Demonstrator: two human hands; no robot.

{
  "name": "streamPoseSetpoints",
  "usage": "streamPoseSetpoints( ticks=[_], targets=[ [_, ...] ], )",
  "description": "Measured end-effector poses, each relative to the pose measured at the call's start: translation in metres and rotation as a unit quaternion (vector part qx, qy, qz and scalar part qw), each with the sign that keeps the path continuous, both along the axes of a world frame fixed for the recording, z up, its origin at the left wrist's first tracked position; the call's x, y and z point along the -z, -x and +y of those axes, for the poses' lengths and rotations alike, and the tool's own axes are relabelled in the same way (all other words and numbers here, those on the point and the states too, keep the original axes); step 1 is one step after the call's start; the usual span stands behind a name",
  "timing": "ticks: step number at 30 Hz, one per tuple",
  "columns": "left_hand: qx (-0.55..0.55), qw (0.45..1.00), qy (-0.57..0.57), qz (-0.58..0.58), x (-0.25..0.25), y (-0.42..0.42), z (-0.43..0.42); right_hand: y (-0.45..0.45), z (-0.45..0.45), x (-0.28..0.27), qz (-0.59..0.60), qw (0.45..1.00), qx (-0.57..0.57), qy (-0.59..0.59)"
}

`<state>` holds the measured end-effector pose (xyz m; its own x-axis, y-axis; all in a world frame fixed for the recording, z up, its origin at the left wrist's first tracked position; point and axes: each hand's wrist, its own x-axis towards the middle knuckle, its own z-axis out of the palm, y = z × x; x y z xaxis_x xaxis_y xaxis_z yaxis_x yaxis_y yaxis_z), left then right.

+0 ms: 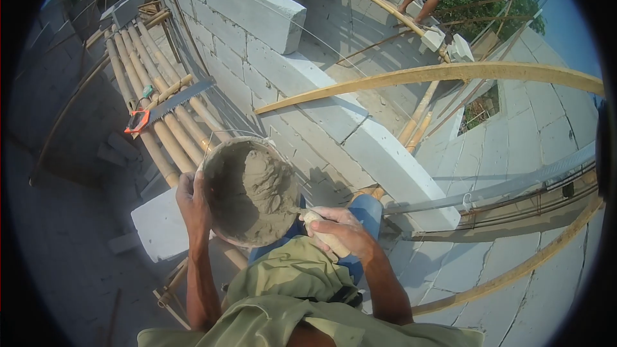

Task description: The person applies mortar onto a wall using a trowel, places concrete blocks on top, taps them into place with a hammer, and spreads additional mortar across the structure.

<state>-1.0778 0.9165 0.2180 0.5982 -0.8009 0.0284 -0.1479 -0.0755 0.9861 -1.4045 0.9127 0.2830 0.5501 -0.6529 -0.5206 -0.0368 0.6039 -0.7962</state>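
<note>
Bucket (226,234): right in front of me, thick grey mortar (262,177) heaped inside.
Left hand (194,202): fingers clamped on the bucket's rim, at its left side.
Right hand (344,226): fingers wrapped round the trowel (329,239) handle, just right of the bucket; the blade's out of sight, maybe down in the mix.
Block wall (321,125): beyond the bucket, courses up, upper row stepped and broken off partway.
Progress: I'd call it midway; mortar looks mixed, plenty unspent, upper row unfinished.
Handsaw (175,104): on bamboo poles (168,138), beyond the bucket to the left.
</note>
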Motion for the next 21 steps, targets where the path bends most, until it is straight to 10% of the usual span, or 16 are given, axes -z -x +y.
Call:
streamPoseSetpoints(
  ticks=[10,21],
  targets=[
    [-0.022,1.0,-0.016,0.014,0.026,-0.03,-0.002,0.101,-0.119,0.05,0.079,0.95,0.27,0.137],
    [-0.024,0.998,-0.045,0.022,0.026,-0.032,-0.005,0.142,-0.354,0.082,0.113,0.962,0.173,0.179]
  ],
)
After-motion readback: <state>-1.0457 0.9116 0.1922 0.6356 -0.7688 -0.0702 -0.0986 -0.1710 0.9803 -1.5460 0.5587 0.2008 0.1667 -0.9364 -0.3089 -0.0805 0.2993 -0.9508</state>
